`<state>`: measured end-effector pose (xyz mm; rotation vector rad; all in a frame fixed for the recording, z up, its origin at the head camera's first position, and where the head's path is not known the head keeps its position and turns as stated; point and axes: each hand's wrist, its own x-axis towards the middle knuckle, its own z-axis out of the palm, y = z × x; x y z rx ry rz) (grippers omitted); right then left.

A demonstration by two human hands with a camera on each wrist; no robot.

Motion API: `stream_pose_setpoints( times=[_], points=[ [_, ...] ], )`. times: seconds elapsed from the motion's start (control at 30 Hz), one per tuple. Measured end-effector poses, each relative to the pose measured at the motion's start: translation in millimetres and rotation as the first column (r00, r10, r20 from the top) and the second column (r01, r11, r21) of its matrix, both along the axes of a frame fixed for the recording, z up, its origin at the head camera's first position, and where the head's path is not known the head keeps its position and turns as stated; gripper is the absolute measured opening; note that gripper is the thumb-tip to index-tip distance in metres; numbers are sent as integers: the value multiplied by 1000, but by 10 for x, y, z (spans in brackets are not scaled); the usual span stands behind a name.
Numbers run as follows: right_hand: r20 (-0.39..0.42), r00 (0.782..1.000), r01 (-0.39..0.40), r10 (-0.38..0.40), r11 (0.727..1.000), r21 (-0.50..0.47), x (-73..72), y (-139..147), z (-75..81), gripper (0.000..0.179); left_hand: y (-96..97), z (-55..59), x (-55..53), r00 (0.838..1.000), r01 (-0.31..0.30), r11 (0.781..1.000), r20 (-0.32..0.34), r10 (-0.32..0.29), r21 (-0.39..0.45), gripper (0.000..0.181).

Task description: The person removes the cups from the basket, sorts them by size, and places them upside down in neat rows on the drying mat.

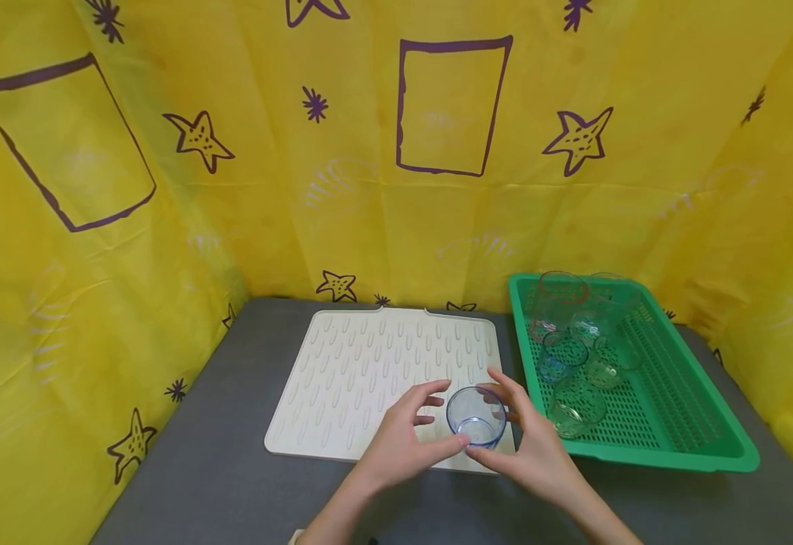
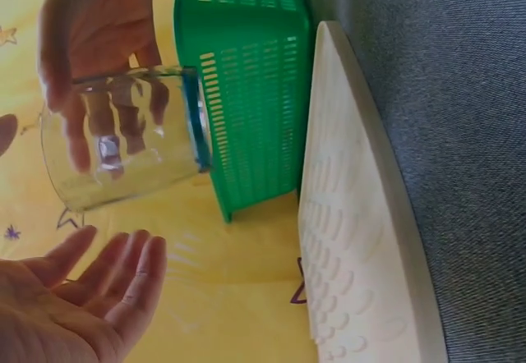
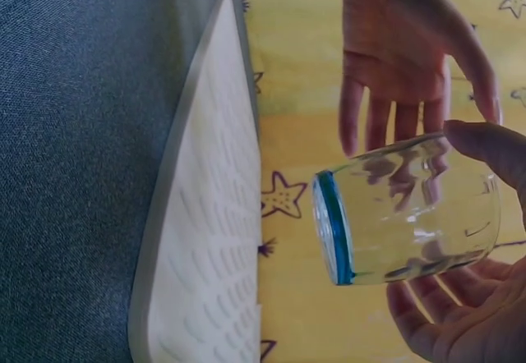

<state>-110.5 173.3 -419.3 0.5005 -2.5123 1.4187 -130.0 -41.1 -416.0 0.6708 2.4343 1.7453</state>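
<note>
A clear drinking glass with a blue base is held upright, slightly tilted, above the front right corner of a cream draining mat. My right hand grips it, thumb on one side and fingers on the other. My left hand faces the glass from the left, its fingers bent loosely and apart from it. The left thumb tip lies close to the glass; whether it touches, I cannot tell. In the left wrist view, a gap separates the glass base from the mat.
On the right stands a green perforated basket. Several glasses sit in its left part, among them a red-rimmed glass, a blue-tinted glass and a greenish glass. A yellow patterned curtain surrounds the grey tabletop.
</note>
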Motion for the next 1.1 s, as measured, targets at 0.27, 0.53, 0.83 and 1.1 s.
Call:
stream_pose_setpoints(
  times=[0.27, 0.53, 0.83, 1.1],
  points=[
    [-50, 998, -22, 25, 998, 53, -3, -75, -44, 106, 82, 29, 34, 997, -55, 985, -59, 46, -164, 76],
    [-104, 994, -26, 37, 993, 112, -1, -120, -88, 110, 155, 21, 63, 985, -144, 951, -130, 111, -275, 79],
    [-219, 973, -31, 73, 981, 190, -3, -157, -113, 107, 199, 15, 85, 978, -203, 926, -109, 177, -318, 78],
    [-244, 968, 1, 64, 966, 257, 8, -173, -114, 108, 183, -24, 82, 978, -194, 933, -129, 161, -304, 74]
  ],
)
